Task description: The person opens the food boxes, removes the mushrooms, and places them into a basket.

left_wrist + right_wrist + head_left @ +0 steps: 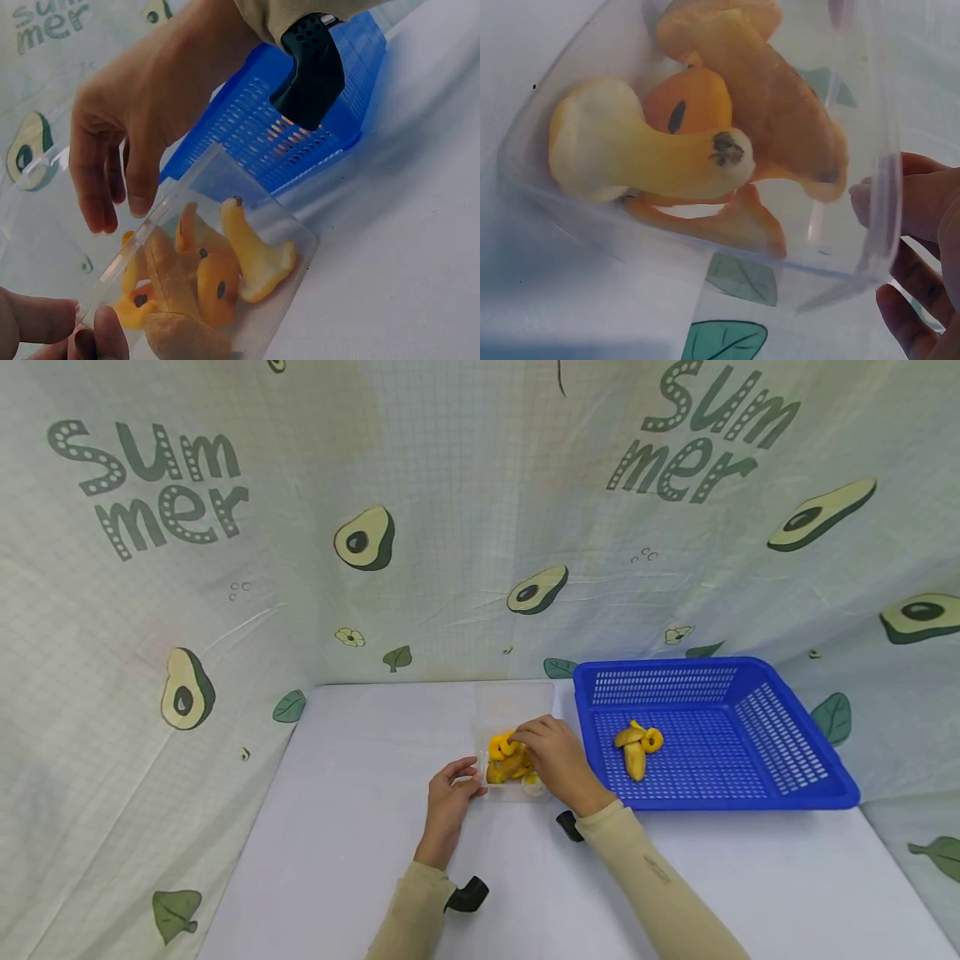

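A clear plastic box (pixel 495 792) holds several yellow and brownish toy mushrooms (pixel 780 112), some curled like rings. One with a pale stem (pixel 251 255) leans against the wall nearest the camera. At the box's left front corner, my left hand (pixel 450 802) grips the edge between thumb and fingers. My right hand (pixel 555 760) hangs over the box's right side, its fingers bent down close to the yellow pieces. In the left wrist view nothing shows between those fingers.
A blue plastic basket (pixel 712 802) stands to the right of the box. A brown-capped mushroom (pixel 634 758) and a yellow ring-shaped piece (pixel 652 741) lie in it. Behind the white table (pixel 352 827) hangs a curtain (pixel 450 527) printed with avocados.
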`<control>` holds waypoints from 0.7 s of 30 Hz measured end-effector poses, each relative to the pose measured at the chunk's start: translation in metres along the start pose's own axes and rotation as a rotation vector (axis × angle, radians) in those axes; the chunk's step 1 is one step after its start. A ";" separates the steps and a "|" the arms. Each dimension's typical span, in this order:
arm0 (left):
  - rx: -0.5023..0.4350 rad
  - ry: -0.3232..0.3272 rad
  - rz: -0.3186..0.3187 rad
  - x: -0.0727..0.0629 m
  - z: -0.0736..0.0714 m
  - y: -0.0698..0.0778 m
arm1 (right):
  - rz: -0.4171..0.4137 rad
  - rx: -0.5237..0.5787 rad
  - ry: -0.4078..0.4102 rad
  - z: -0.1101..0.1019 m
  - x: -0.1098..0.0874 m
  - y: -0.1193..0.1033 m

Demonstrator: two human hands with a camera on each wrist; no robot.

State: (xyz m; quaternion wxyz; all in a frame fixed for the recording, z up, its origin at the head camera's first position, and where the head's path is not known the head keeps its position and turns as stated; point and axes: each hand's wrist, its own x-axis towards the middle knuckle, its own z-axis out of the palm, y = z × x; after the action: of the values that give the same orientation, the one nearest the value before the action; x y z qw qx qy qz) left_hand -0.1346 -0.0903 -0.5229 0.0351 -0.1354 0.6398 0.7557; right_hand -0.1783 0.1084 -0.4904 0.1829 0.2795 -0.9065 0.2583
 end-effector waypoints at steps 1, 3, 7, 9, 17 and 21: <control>0.003 0.002 -0.002 0.000 0.000 0.001 | -0.004 -0.004 0.003 0.001 0.001 0.000; 0.006 0.001 0.002 0.000 0.000 0.000 | -0.012 -0.018 0.005 0.004 0.002 0.002; 0.011 -0.002 0.010 0.001 0.000 -0.001 | -0.025 -0.066 0.004 0.011 0.004 0.004; 0.011 -0.002 0.011 0.000 0.000 -0.001 | -0.033 -0.091 0.008 0.014 0.005 0.005; 0.005 -0.001 0.014 0.000 0.000 -0.001 | -0.018 -0.122 0.015 0.016 0.010 0.002; 0.025 0.005 0.005 -0.001 0.000 0.000 | -0.002 -0.144 0.014 0.017 0.010 0.000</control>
State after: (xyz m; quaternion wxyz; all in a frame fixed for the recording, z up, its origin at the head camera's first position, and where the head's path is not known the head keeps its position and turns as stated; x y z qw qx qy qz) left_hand -0.1335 -0.0900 -0.5226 0.0336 -0.1353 0.6496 0.7474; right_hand -0.1890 0.0952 -0.4992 0.2092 0.2647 -0.9211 0.1943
